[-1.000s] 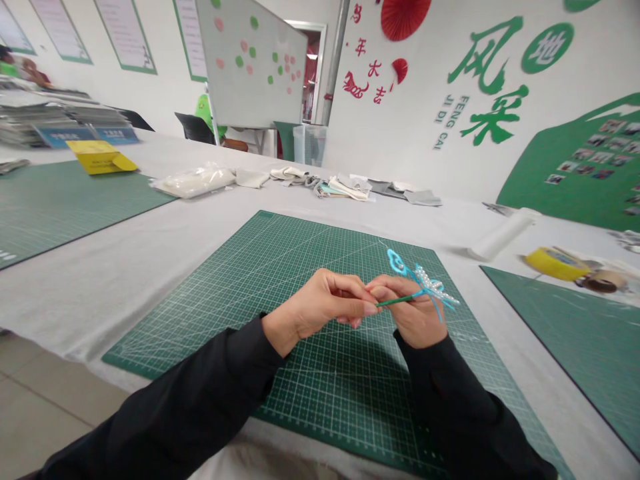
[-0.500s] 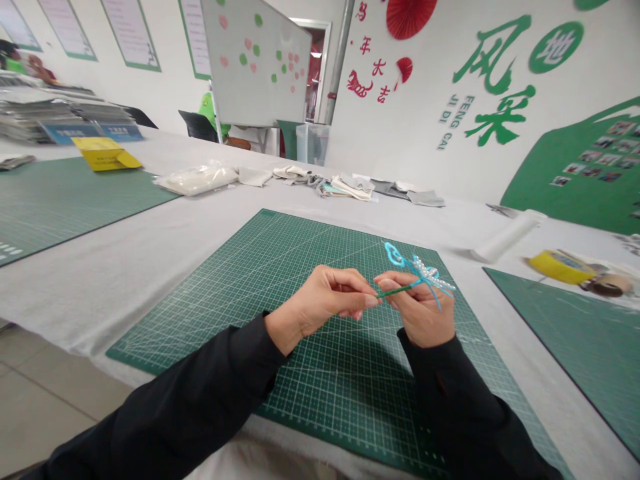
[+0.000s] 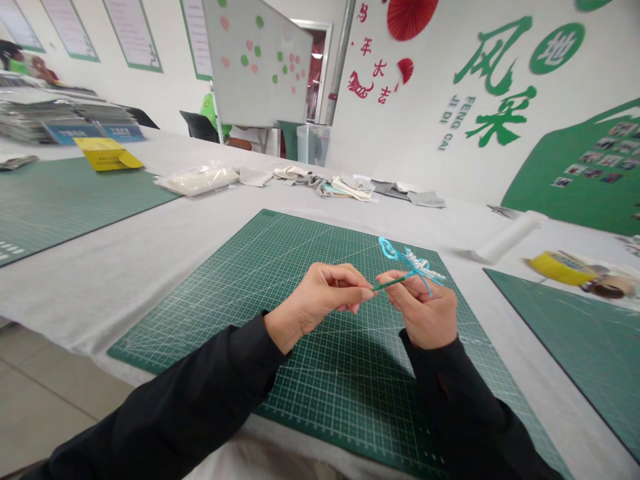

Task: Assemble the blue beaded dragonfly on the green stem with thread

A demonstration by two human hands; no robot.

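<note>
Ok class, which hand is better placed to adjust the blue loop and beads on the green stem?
Probably the right hand: its fingers sit on the green stem just below the blue loop and beaded strand, while the left hand is farther back, at the stem's other end.

The white-clothed desk (image 3: 125,267) is topped with green cutting mats (image 3: 240,267); a plastic bag (image 3: 197,180), fabric scraps (image 3: 345,188) and a yellow box (image 3: 107,155) are laid along it.

Table (image 3: 125,280), far edge: clear plastic bag (image 3: 197,180) of white material, then fabric scraps (image 3: 345,188) in a loose row. Left mat (image 3: 75,207): yellow box (image 3: 107,154). Right side: white roll (image 3: 505,238), yellow tape roll (image 3: 560,269) just beyond. Behind: whiteboard (image 3: 255,67) with paper dots.
</note>
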